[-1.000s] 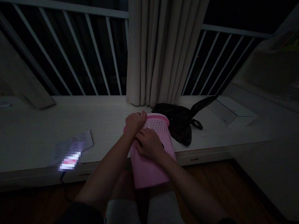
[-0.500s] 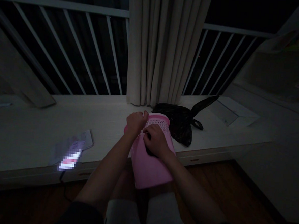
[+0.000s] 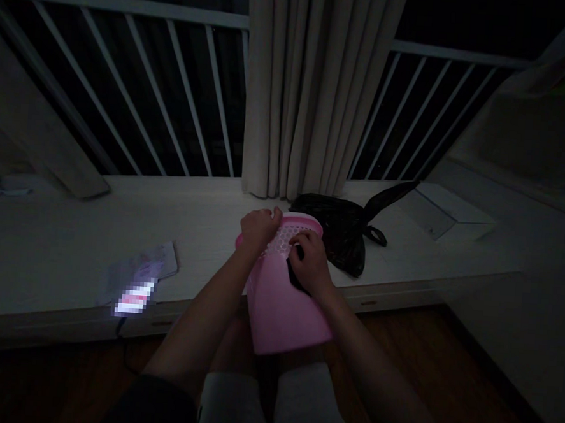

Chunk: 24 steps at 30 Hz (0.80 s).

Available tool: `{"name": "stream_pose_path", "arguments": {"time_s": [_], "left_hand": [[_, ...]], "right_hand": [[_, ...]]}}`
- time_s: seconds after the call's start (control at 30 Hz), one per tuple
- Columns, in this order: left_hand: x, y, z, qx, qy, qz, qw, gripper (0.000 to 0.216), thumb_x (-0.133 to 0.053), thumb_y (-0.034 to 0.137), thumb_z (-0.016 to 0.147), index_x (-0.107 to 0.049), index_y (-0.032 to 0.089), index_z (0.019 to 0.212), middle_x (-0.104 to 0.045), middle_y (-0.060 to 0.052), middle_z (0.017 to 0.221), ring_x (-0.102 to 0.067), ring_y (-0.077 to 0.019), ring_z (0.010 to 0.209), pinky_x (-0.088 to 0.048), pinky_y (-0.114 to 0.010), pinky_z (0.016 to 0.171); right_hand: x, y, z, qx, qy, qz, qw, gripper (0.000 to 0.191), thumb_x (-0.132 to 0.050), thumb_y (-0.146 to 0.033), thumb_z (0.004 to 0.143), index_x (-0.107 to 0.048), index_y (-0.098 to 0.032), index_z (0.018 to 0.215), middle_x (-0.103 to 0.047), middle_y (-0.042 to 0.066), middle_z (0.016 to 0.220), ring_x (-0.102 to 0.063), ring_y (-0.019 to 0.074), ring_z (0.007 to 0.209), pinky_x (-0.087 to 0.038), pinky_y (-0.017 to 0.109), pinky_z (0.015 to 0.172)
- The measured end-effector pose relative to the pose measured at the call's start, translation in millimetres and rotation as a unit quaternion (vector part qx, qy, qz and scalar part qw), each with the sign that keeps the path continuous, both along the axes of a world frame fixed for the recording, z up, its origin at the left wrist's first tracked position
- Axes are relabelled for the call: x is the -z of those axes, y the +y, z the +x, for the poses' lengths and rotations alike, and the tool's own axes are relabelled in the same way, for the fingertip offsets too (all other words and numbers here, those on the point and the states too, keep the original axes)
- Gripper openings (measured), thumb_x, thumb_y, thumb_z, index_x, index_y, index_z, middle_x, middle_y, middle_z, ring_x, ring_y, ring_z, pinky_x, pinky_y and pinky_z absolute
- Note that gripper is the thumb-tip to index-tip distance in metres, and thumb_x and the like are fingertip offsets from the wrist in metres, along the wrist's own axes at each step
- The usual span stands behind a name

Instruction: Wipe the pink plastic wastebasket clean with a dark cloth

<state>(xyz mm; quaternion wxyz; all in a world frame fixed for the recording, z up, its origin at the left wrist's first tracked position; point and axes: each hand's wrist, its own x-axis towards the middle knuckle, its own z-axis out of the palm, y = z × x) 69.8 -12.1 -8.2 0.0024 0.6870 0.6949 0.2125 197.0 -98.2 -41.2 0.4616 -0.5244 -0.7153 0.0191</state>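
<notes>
A pink plastic wastebasket (image 3: pixel 286 314) with a perforated band below its rim is tilted over my lap, its top end toward the window sill. My left hand (image 3: pixel 261 228) is closed over the rim on the left side. Against the wall of the basket, just below the perforated band, my right hand (image 3: pixel 312 262) is closed with bent fingers around a black, soft-looking piece (image 3: pixel 295 277), perhaps a cloth. The palm hides most of it. Just behind the basket lies a knotted black plastic bag (image 3: pixel 343 231).
The white window sill (image 3: pixel 205 226) runs across, with drawers below. On it are a booklet (image 3: pixel 170 259) beside a glowing, blurred-out screen (image 3: pixel 134 297) with a cord, and a pale box (image 3: pixel 454 215) at right. Behind stand a curtain (image 3: pixel 313 98) and white railings (image 3: pixel 132 13).
My right hand has slid right and slightly up along the basket's wall with the black piece. My left hand keeps its hold on the rim.
</notes>
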Motion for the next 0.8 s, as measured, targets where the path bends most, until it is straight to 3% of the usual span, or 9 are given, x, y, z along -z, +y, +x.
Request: {"name": "stream_pose_path", "arguments": {"time_s": [0.23, 0.53, 0.8], "left_hand": [[-0.7, -3.3, -5.0, -0.011, -0.005, -0.003, 1.000, 0.062, -0.024, 0.049, 0.093, -0.076, 0.015, 0.095, -0.073, -0.017, 0.090, -0.068, -0.0284, 0.088, -0.048, -0.036, 0.076], [-4.1, -9.3, -10.9, -0.010, -0.011, -0.016, 1.000, 0.062, -0.023, 0.048, 0.093, -0.076, 0.014, 0.097, -0.073, -0.017, 0.092, -0.068, -0.0289, 0.089, -0.048, -0.037, 0.077], [-4.9, -9.8, -9.4, -0.005, -0.003, -0.018, 1.000, 0.063, -0.023, 0.047, 0.094, -0.075, 0.013, 0.097, -0.072, -0.017, 0.092, -0.067, -0.0290, 0.089, -0.048, -0.037, 0.076]], "right_hand": [[3.5, -3.2, -1.2, 0.043, -0.007, 0.010, 0.999, 0.019, -0.051, -0.013, 0.079, -0.062, -0.020, 0.093, -0.056, 0.010, 0.103, -0.052, 0.0255, 0.102, -0.042, 0.042, 0.093], [15.5, -1.6, 5.7, 0.021, 0.056, 0.002, 0.998, 0.024, -0.046, -0.016, 0.082, -0.057, -0.019, 0.103, -0.058, 0.014, 0.117, -0.051, 0.0252, 0.117, -0.041, 0.046, 0.102], [32.0, -4.9, 22.5, 0.004, 0.075, -0.033, 0.997, 0.035, -0.040, -0.020, 0.087, -0.054, -0.016, 0.118, -0.048, 0.017, 0.139, -0.040, 0.0232, 0.135, -0.032, 0.048, 0.112]]}}
